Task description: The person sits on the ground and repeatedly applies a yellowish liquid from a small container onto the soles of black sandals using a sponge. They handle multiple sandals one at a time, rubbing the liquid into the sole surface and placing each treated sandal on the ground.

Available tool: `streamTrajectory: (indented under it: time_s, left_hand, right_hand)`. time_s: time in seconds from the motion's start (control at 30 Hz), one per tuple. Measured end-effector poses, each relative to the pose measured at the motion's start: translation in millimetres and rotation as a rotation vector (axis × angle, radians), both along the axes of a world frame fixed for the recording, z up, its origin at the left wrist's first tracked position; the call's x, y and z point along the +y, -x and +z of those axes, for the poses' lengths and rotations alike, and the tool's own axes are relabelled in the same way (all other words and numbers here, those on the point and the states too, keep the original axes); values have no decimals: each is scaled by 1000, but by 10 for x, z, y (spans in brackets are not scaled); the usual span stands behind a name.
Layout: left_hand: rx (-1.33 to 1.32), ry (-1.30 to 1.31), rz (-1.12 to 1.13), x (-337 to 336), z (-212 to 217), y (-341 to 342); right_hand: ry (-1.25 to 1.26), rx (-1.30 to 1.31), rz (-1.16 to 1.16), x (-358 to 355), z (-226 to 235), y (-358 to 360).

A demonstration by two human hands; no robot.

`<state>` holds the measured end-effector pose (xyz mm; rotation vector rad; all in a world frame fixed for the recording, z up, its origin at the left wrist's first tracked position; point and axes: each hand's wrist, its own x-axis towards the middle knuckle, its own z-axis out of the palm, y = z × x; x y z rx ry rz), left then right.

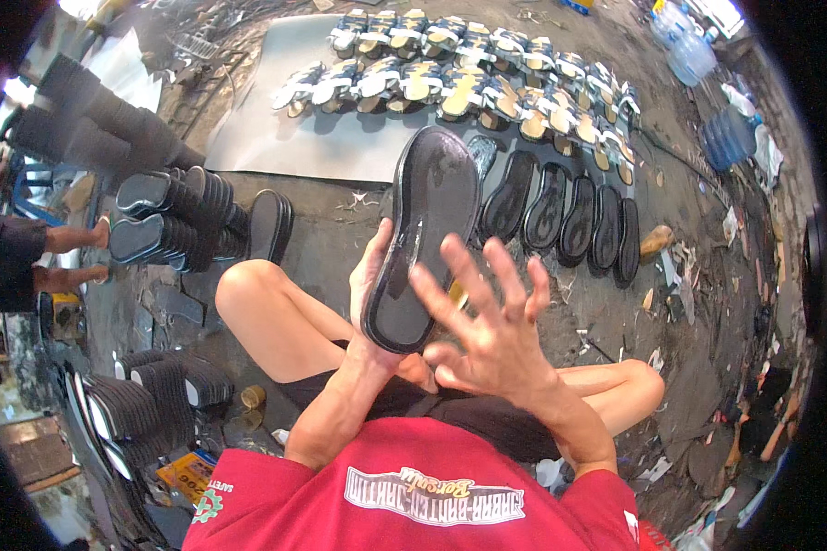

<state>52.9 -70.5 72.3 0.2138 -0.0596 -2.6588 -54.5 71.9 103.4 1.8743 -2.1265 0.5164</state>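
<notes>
A black shoe sole [424, 220] is held up in front of me, its toe end pointing away. My left hand [369, 280] supports it from below and along its left edge, the thumb lying along the rim. Wet, shiny streaks show on the sole's upper face, mostly along the left edge and near the toe. Over its right side, my right hand [498, 331] is open with fingers spread. The index fingertip is at the sole's face; whether it touches cannot be told. Beyond, several black soles [544, 207] with glossy faces lie in a row.
Rows of sandal uppers on forms [459, 92] stand on a grey sheet [248, 138]. Stacks of soles [156, 220] are at the left, more soles [147, 399] at lower left. Another person's legs [73, 241] show far left. Blue water jugs [694, 60] stand at upper right.
</notes>
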Motion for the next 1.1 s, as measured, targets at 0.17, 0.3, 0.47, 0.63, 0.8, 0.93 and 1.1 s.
streamTrajectory:
  time_s: [0.17,0.3,0.47,0.63,0.8,0.93,1.1]
  left_hand:
    - [25,-83,-135,-59,33,-47]
    - [-132,-61,-120,-85,116,-59]
    - [-83,-89,-101,-52,133,-68]
    - [-90,-129,-103,-73,128,-28]
    - [-74,-56,-161,-123,66,-42]
    - [-217,-66,-137,-102,164,-23]
    - [-182,-54,-135,-124,37,-73]
  right_hand:
    - [-18,-243,-116,-204,125,389]
    - [-173,-55,-114,-273,4,469]
    - [-175,6,-73,-263,-30,427]
    - [-214,-5,-38,-276,-26,389]
    - [-233,-22,35,-263,-3,417]
    - [-266,-21,83,-251,17,412]
    - [-275,-22,114,-247,31,366]
